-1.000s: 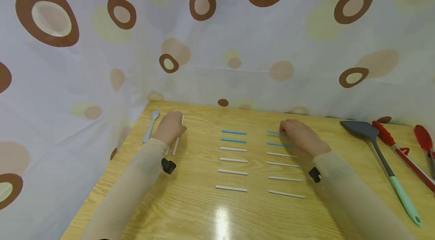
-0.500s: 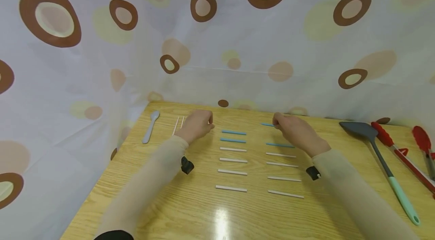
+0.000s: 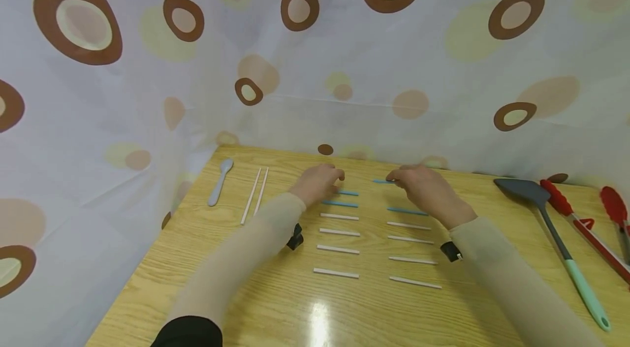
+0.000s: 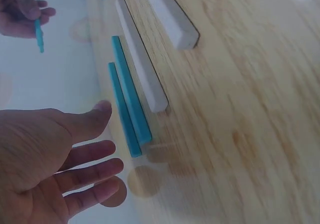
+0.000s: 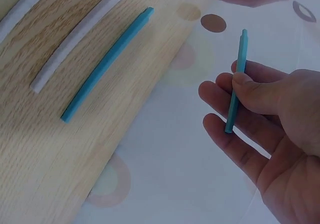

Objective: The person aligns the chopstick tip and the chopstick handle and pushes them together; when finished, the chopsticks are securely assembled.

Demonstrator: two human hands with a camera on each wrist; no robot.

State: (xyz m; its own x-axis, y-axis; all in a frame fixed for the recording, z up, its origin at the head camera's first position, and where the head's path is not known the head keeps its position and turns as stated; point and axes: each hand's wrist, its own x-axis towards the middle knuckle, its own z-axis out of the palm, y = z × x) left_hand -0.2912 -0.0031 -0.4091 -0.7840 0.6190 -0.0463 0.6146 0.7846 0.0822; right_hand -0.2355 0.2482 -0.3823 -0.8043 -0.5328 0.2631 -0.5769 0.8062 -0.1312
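Note:
My right hand (image 3: pixel 425 191) pinches a short blue stick (image 5: pixel 242 54) between thumb and fingers, above the far part of the table. One end of this stick narrows to a small peg. A similar blue stick (image 5: pixel 105 69) lies on the table in the right column. My left hand (image 4: pixel 50 159) holds nothing; its fingers are spread and its thumb is close beside two blue sticks (image 4: pixel 131 89) lying parallel. In the head view this hand covers part of the farther one. Several short white sticks (image 3: pixel 339 217) continue the left column, and more white sticks (image 3: pixel 410 240) continue the right.
At the left of the wooden table (image 3: pixel 275 281) lie a grey spoon (image 3: pixel 219 184) and two long white sticks (image 3: pixel 251 195). To the right are a dark spatula (image 3: pixel 553 227) with a mint handle, red tongs (image 3: pixel 558 198) and another red-headed utensil (image 3: pixel 613 205). A patterned sheet (image 3: pixel 315 63) hangs behind.
My left hand has moved right, from the long white sticks to the left column's blue sticks. My right hand has lifted the farthest blue stick of the right column and brought it slightly left.

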